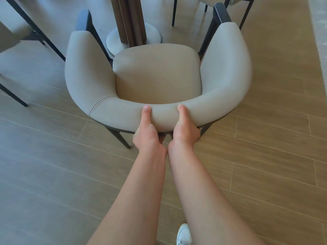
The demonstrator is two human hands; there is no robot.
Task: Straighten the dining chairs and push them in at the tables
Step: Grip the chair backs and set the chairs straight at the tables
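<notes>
A beige upholstered dining chair (157, 73) with a curved back and black legs stands in front of me, its seat facing a table pedestal (131, 20). My left hand (146, 128) grips the middle of the chair's backrest, thumb on top and fingers hidden underneath. My right hand (184, 126) grips the backrest right beside it in the same way. The table top is out of view.
The pedestal's round grey base (116, 41) lies just beyond the seat's front edge. Another chair (10, 36) stands at the left, and black legs of a further chair (174, 11) show at the top right. Wood-look floor (265, 156) surrounds me; my white shoe (184, 235) shows below.
</notes>
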